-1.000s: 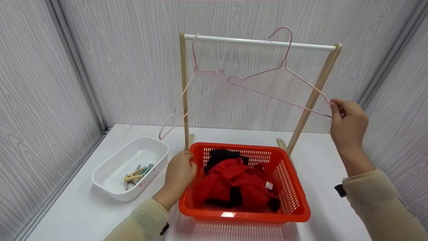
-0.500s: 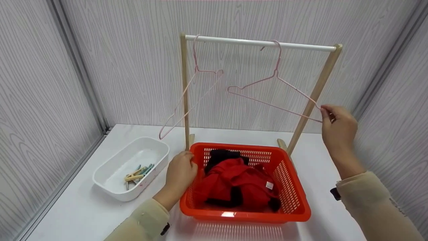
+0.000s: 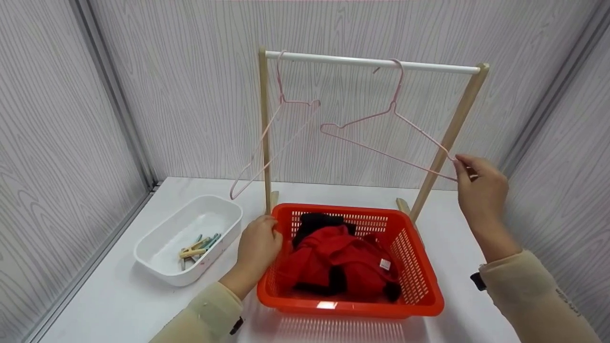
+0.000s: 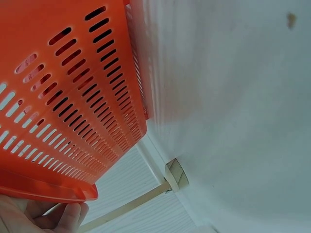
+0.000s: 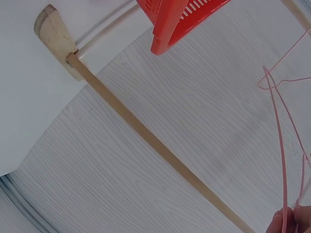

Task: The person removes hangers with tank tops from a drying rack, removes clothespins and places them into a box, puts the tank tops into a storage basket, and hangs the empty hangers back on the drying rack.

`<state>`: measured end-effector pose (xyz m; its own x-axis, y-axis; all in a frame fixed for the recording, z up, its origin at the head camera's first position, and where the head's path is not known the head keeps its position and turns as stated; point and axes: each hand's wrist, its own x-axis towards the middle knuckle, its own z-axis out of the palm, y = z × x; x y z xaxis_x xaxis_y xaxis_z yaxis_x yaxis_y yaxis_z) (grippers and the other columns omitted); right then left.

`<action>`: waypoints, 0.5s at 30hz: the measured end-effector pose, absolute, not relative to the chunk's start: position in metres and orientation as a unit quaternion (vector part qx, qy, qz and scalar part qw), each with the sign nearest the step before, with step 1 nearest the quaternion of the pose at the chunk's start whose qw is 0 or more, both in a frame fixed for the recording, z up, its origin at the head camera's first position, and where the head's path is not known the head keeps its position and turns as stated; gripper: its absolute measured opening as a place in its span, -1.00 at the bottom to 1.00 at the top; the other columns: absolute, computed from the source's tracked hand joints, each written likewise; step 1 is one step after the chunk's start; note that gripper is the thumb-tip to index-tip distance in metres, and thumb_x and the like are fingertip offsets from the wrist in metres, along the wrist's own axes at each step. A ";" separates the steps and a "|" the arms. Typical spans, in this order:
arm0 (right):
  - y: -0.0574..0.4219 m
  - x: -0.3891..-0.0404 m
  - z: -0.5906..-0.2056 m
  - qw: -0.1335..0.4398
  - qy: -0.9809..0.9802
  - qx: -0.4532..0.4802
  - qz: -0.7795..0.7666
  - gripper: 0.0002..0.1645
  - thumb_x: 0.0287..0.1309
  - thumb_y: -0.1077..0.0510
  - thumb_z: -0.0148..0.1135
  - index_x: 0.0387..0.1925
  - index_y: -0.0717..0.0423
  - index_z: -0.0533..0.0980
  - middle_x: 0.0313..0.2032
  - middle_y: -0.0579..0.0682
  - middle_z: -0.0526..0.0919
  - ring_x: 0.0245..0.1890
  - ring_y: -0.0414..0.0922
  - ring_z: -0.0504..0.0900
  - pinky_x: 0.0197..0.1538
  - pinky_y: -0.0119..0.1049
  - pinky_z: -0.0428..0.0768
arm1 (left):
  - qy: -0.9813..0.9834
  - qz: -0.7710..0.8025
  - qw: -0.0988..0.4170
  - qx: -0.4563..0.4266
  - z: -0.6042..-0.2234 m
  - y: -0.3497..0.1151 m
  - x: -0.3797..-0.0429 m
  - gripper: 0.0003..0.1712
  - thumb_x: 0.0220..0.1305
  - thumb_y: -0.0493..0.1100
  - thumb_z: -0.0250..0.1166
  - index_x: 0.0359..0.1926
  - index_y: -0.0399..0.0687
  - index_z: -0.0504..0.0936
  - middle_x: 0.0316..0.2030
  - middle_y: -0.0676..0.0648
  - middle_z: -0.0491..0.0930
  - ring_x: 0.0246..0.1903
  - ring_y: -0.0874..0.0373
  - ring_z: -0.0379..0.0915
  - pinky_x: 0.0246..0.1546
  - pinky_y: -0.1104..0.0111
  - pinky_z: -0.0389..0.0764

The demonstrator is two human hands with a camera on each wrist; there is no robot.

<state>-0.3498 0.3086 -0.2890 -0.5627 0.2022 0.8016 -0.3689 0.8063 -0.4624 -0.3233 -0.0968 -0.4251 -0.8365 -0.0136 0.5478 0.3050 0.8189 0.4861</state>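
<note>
My right hand [image 3: 482, 190] pinches the right-hand end of a pink wire clothes hanger [image 3: 388, 151], whose hook loops over the white rail [image 3: 333, 58]. In the right wrist view the fingertips [image 5: 278, 221] close on the pink wire at the lower right. A second pink hanger [image 3: 261, 166] hangs at the rail's left end, turned partly edge-on. My left hand [image 3: 257, 243] holds the left rim of a red plastic basket [image 3: 350, 307]; in the left wrist view its curled fingers [image 4: 70, 216] show under that rim. Red and black clothing [image 3: 329, 257] with a white label lies in the basket.
A white tub [image 3: 157, 267] with several clothespins [image 3: 195, 248] stands left of the basket. The rack's wooden posts [image 3: 445, 143] rise behind the basket from the white table [image 3: 112, 297]. Patterned panels [image 3: 200, 95] enclose the back and sides.
My right hand has moved down and slightly left with the hanger, and the hook has dropped from above the rail onto it. The left hand stays on the basket rim.
</note>
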 end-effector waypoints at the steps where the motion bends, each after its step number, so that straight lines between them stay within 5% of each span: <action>1: 0.308 -0.349 -0.289 0.465 -0.829 0.050 0.308 -0.76 0.37 0.18 0.23 -0.07 0.22 0.71 -0.21 0.12 0.75 -0.35 -0.55 0.41 -0.25 -0.63 0.38 | -0.913 -0.290 0.275 -0.079 -0.425 -0.097 -0.323 -0.77 0.07 -0.38 0.25 -0.23 -0.37 0.74 -0.16 -0.20 0.71 -0.14 -0.14 0.65 -0.07 0.07 0.65; 15: 0.307 -0.343 -0.295 0.458 -0.830 0.054 0.313 -0.76 0.37 0.18 0.24 -0.05 0.18 0.70 -0.20 0.10 0.75 -0.34 -0.51 0.42 -0.27 -0.68 0.36 | -0.915 -0.293 0.266 -0.074 -0.424 -0.096 -0.323 -0.74 0.08 -0.38 0.25 -0.20 -0.39 0.73 -0.14 -0.21 0.71 -0.10 -0.14 0.65 -0.04 0.08 0.64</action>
<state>-0.3428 0.3068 -0.2951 -0.5746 0.1963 0.7945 -0.3762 0.7988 -0.4694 -0.3226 -0.0956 -0.4236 -0.8471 -0.0198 0.5310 0.2924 0.8170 0.4970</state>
